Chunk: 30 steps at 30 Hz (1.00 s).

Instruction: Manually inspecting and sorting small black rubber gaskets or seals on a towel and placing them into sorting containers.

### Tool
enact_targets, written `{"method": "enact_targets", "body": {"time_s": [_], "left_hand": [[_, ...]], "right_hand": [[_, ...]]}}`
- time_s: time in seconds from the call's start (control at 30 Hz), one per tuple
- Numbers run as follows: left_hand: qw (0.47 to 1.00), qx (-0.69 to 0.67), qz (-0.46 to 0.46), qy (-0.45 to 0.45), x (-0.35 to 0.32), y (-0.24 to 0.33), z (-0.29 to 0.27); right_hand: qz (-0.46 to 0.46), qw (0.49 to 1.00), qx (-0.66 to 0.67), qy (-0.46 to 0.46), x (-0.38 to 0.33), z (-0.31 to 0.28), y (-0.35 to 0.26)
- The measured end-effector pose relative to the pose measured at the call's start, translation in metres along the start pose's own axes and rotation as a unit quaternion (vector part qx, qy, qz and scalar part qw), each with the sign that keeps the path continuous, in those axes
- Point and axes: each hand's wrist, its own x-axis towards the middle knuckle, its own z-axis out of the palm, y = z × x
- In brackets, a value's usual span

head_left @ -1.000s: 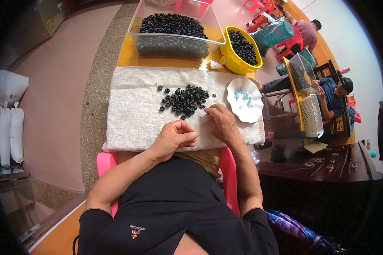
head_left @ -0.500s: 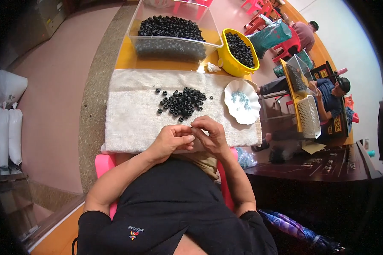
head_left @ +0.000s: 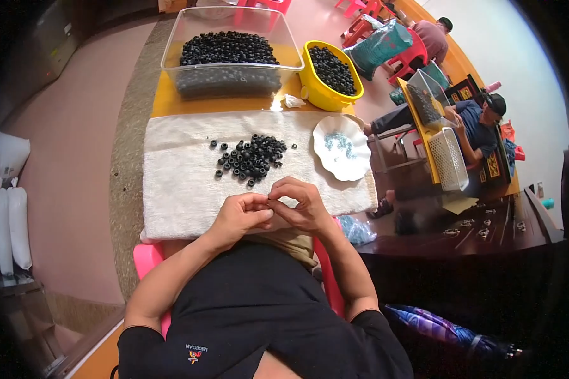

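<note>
My left hand (head_left: 239, 218) and my right hand (head_left: 298, 203) meet over the near edge of a white towel (head_left: 177, 189). Both are closed in a pinch, fingertips touching; whatever sits between them is too small or hidden to make out. Just beyond the fingers lies a loose pile of small black ring-shaped parts (head_left: 253, 156), a few of them scattered at its edges. To the right of the pile, a white scalloped dish (head_left: 360, 169) holds small pale-blue bits.
Behind the towel stand a clear plastic bin (head_left: 171, 54) and a yellow tub (head_left: 322, 98), both with many black parts. Crumpled white paper (head_left: 293, 101) lies between them. At the right a person (head_left: 480, 129) sits at another table; white sacks (head_left: 19, 221) stand at the far left.
The whole view has shifted, so the table and its contents appear farther left and slightly lower. My hands stay pinched together, with little change in their pose.
</note>
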Motion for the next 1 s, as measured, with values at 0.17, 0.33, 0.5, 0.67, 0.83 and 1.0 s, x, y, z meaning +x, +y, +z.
{"method": "enact_targets", "body": {"time_s": [0.17,0.33,0.5,0.67,0.83,1.0], "left_hand": [[1.000,-0.015,-0.016,0.006,0.001,-0.002,-0.001],[1.000,-0.009,-0.014,0.008,0.002,-0.001,0.000],[1.000,0.009,-0.009,0.001,0.001,0.000,-0.002],[1.000,0.012,-0.017,0.010,0.000,0.001,0.001],[1.000,0.002,-0.010,0.009,0.000,0.001,0.001],[1.000,0.004,-0.010,0.009,0.000,0.002,0.001]], "right_hand": [[0.010,1.000,-0.005,-0.005,0.000,0.000,-0.003],[-0.014,1.000,-0.026,0.007,-0.002,0.001,0.003],[0.028,0.999,-0.039,-0.016,-0.004,0.002,0.005],[0.035,0.998,-0.047,-0.030,-0.005,0.002,0.008],[0.024,0.999,-0.041,-0.019,-0.004,0.003,0.009],[0.000,1.000,-0.008,0.025,-0.004,0.007,0.011]]}}
